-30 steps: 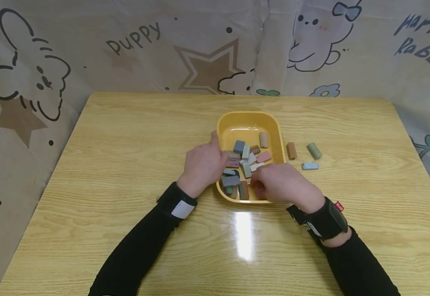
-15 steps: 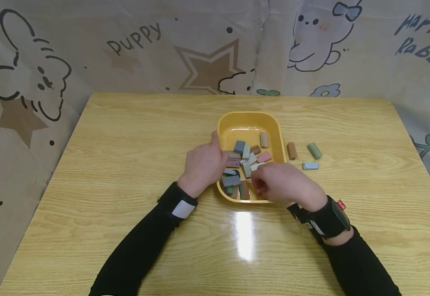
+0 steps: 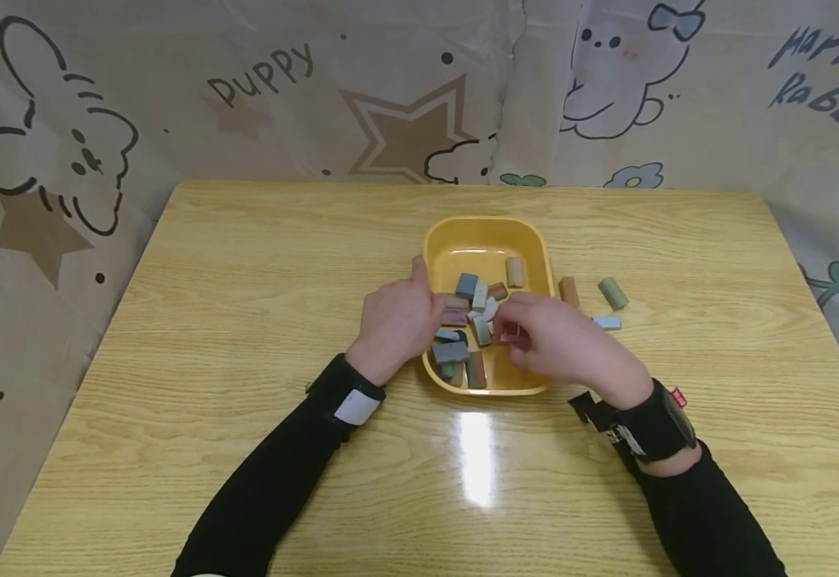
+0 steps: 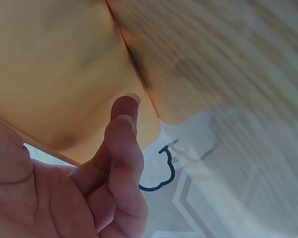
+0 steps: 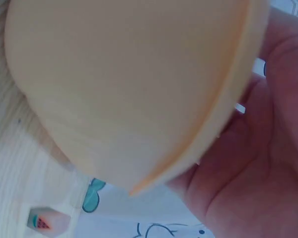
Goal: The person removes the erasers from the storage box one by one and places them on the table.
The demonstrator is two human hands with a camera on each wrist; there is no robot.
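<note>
a yellow tray (image 3: 487,232) sits a little right of the middle of a wooden table (image 3: 246,320), with a heap of small coloured blocks (image 3: 473,308) inside it. the left hand (image 3: 397,320) rests against the tray's left rim, thumb up along the edge and fingers curled over the rim toward the blocks. whether those fingers hold a block cannot be told from the head view. in the left wrist view the curled fingers (image 4: 121,148) lie against the tray's outer wall (image 4: 54,74).

the right hand (image 3: 559,344) reaches over the tray's right rim, its fingertips bunched together above the blocks in the middle of the tray. something pinkish shows between the fingertips, so they seem to pinch a small block (image 3: 509,332), but it is mostly hidden. the right wrist view shows only the palm (image 5: 258,163) close under the tray's rim (image 5: 198,153).

a blue block (image 3: 466,284), a tan block (image 3: 514,272) and a grey block (image 3: 450,353) lie among the others in the tray. on the table just right of the tray lie a brown block (image 3: 568,290), a green block (image 3: 612,293) and a pale blue block (image 3: 609,323), all three apart from each other. both arms wear black sleeves (image 3: 275,473) with wrist bands. a cloth (image 3: 390,96) printed with cartoon animals and stars hangs behind the table.
</note>
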